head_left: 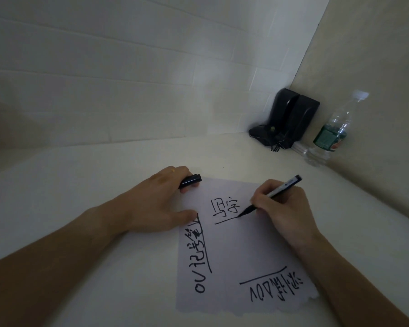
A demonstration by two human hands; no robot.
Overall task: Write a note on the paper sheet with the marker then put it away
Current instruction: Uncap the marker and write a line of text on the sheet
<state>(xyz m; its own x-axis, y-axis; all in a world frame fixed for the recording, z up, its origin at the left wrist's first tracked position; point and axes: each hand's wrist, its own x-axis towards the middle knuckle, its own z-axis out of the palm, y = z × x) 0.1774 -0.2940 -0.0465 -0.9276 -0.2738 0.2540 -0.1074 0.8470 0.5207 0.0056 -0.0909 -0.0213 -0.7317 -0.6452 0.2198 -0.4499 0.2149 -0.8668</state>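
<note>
Bare Arms, One Ring

Both forearms are bare from the lower edge of the picture up to the wrists, with no sleeves, watch or bracelet showing. The left hand [156,204] wears a thin gold-coloured ring [172,170] on one finger. The right hand [286,208] carries no jewellery. Fingernails are short and plain.

A plain indoor corner, likely a home or small room rather than a workshop. A pale table [104,175] runs into white tiled walls [128,79]. At its far right corner stand a black device [291,116] and a water bottle [333,133].
</note>
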